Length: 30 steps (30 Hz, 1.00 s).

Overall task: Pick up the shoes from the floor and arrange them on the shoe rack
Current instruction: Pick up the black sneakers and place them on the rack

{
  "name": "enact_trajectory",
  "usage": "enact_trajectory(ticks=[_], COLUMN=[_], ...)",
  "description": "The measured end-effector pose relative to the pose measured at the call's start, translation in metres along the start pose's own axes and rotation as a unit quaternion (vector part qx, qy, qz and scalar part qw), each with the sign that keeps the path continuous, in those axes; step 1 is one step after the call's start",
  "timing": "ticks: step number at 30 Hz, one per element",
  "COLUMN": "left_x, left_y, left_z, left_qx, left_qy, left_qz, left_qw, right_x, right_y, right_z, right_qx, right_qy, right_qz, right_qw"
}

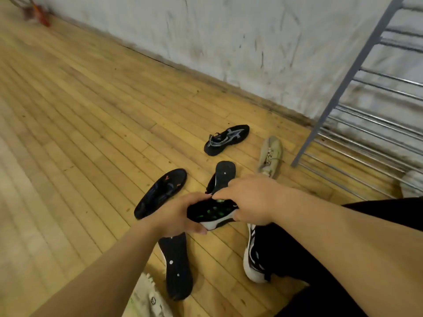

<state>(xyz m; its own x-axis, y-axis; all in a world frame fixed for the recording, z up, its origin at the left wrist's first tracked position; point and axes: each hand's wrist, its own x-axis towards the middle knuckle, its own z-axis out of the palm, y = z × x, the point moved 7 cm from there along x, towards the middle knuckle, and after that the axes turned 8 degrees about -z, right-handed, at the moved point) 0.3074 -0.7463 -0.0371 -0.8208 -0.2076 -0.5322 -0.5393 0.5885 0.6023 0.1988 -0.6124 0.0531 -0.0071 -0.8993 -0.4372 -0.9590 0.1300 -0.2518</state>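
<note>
Both hands hold one black shoe with green spots and a white sole edge (211,213) just above the floor. My left hand (176,216) grips its left end, my right hand (251,199) grips its right end. Around it on the wooden floor lie other shoes: a black one with red marks (160,193) to the left, a black sole-up shoe (223,175) behind, another sole-up black shoe (177,268) below my left hand, a black-and-grey sneaker (226,138) farther back, and a beige sneaker (271,155). The metal shoe rack (357,72) stands at the right.
A scuffed white wall (229,42) runs behind the shoes. My own foot in a black-and-white sneaker (254,257) is planted at the lower right, with my dark trouser leg beside it. A pale sneaker (148,296) shows at the bottom edge. Something white (412,181) lies on the rack's lowest bars.
</note>
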Motion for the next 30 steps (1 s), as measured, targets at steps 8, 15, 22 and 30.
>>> enact_trajectory(ticks=[8, 15, 22, 30], left_x=[-0.004, -0.02, -0.014, 0.0], left_y=[-0.103, -0.186, -0.169, -0.113], left_z=[0.028, 0.137, 0.169, 0.076], left_qx=[-0.121, -0.067, -0.102, -0.683], left_qy=[0.164, 0.079, 0.092, 0.068], left_qz=[-0.221, -0.415, -0.429, -0.175], left_qw=[0.954, 0.904, 0.893, 0.706], right_x=[0.035, 0.054, 0.056, 0.06], right_y=[0.017, 0.027, 0.031, 0.047], right_z=[0.017, 0.031, 0.039, 0.026], right_qx=[0.07, 0.105, 0.132, 0.257], right_qy=[-0.023, -0.022, -0.052, 0.014], right_qz=[0.135, 0.168, 0.182, 0.235], right_qw=[0.988, 0.98, 0.973, 0.937])
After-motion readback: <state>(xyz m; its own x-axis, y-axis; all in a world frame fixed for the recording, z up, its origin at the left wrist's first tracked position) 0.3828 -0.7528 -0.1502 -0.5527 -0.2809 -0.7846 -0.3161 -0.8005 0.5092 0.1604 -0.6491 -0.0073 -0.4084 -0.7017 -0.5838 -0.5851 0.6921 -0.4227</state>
